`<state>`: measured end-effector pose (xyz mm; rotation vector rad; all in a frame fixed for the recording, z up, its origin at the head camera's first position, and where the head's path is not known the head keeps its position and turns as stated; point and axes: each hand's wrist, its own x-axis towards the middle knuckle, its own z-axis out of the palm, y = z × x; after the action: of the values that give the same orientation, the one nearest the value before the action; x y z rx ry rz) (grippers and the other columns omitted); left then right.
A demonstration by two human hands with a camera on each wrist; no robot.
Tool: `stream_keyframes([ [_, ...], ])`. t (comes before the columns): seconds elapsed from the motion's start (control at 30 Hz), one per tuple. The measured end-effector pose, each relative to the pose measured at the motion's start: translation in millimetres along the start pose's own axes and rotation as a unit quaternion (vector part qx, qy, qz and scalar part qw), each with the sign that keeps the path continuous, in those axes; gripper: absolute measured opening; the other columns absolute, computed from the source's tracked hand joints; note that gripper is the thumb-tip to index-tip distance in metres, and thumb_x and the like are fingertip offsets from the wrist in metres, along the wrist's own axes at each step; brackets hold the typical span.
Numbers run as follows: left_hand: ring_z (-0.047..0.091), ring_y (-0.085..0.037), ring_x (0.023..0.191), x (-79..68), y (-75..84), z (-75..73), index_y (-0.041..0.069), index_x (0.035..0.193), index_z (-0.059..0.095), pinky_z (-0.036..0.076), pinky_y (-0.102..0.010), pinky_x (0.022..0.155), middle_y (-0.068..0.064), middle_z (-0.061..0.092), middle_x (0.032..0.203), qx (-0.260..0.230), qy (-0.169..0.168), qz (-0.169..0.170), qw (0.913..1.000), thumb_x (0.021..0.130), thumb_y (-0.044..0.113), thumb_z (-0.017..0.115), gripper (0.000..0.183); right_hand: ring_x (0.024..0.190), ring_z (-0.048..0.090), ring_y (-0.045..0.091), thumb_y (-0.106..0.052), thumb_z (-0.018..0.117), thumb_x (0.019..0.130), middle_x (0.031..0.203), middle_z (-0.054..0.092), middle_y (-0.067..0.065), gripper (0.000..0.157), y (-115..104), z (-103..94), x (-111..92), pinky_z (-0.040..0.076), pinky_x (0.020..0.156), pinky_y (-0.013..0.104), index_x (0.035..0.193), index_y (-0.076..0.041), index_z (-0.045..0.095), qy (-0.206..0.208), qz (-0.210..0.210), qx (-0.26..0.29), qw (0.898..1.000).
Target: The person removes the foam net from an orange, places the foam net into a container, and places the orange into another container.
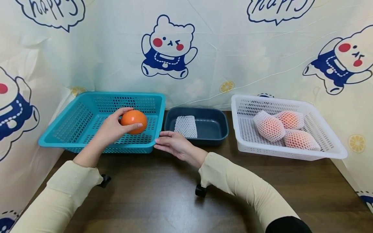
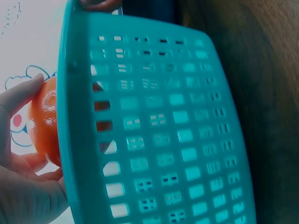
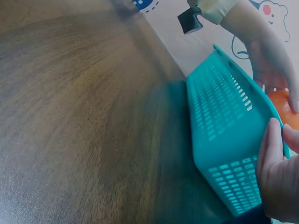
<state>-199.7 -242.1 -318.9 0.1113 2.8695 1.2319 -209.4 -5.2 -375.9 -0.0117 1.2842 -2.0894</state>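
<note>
1. Pale sleeves (image 1: 246, 183) come nearest the camera, ending at the wrists, with a black fitting (image 1: 201, 190) under each cuff.
2. Left hand (image 1: 109, 129) holds a bare orange fruit (image 1: 133, 121), thumb along the near side and fingers reaching round behind; so wide a grip seems suited to something round and smooth.
3. That fruit is over the right part of the teal basket (image 1: 99, 147). From the left wrist it shows partly above the rim, so it is probably held off the basket's floor.
4. Right hand (image 1: 176, 144) pinches the basket's rim narrowly at the near right corner, thumb inside and fingers outside; presumably this steadies a light container.
5. Just beside the teal basket stands a dark blue tray (image 1: 212, 127). White foam netting (image 1: 186, 127) lies flat in its left half, perhaps put there to stay apart from the fruit.
6. Farther right, a white basket (image 1: 287, 155) bears three net-wrapped fruits (image 1: 269, 127), grouped close; their netting likely cushions them.
7. All three containers stand in a row on the brown table (image 1: 160, 194), before a patterned curtain (image 1: 209, 61), probably for easy reach.
</note>
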Motion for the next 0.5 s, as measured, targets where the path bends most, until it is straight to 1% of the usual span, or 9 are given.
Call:
stream_keyframes([
  [0.23,0.043,-0.050,0.124,3.4,-13.3,-11.8,0.001,0.157,0.032,0.051,-0.057,0.089,-0.032,0.039,0.148,0.000,-0.005,-0.015,0.9999,0.096,0.044,0.070,0.083,0.097,0.067,0.020,0.010,0.051,0.102,0.123,0.059,0.021,0.042,1,-0.3,1,0.048,0.101,0.040,0.144,0.008,0.043,-0.006,-0.003,0.011,1.000],
  [0.4,0.041,-0.053,0.126,3.5,-24.6,-20.2,-0.002,0.158,0.027,0.050,-0.060,0.091,-0.036,0.034,0.151,-0.011,-0.004,-0.032,0.9994,0.098,0.043,0.068,0.085,0.097,0.067,0.020,0.009,0.051,0.103,0.123,0.060,0.021,0.041,1,-0.2,0,0.047,0.102,0.041,0.143,0.007,0.044,-0.008,-0.003,0.010,1.000],
  [0.5,0.040,-0.054,0.127,4.0,-31.8,-25.0,-0.002,0.158,0.026,0.049,-0.061,0.092,-0.036,0.032,0.152,-0.009,0.000,-0.042,0.9991,0.099,0.044,0.067,0.086,0.097,0.066,0.020,0.009,0.051,0.103,0.122,0.060,0.020,0.042,1,0.0,-1,0.047,0.102,0.041,0.144,0.007,0.043,-0.009,-0.003,0.010,1.000],
])
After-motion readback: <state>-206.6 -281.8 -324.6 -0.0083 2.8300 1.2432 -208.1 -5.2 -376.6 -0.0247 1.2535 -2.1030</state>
